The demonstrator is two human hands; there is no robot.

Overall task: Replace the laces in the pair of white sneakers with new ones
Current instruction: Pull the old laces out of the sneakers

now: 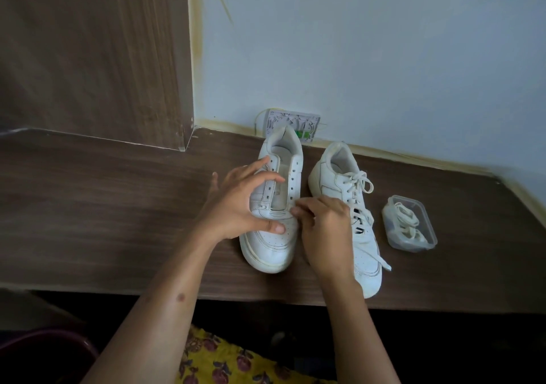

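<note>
A: Wooden desk first. Unlaced sneaker at centre, toe toward 6 o'clock, eyelets mostly bare. Laced sneaker just beside it at 3 o'clock.

B: Hands?

A: Left hand spreads wide over the unlaced shoe's 9 o'clock side, thumb pressing the toe box. Right hand curls at the lowest eyelet; cannot tell whether it pinches a lace.

B: New laces?

A: Clear lidded box at 3 o'clock, laces coiled inside.

B: Handling?

A: Likely light shoe, stiff sole, soft upper. Brace the toe; take limp laces by the firm tip.
</note>
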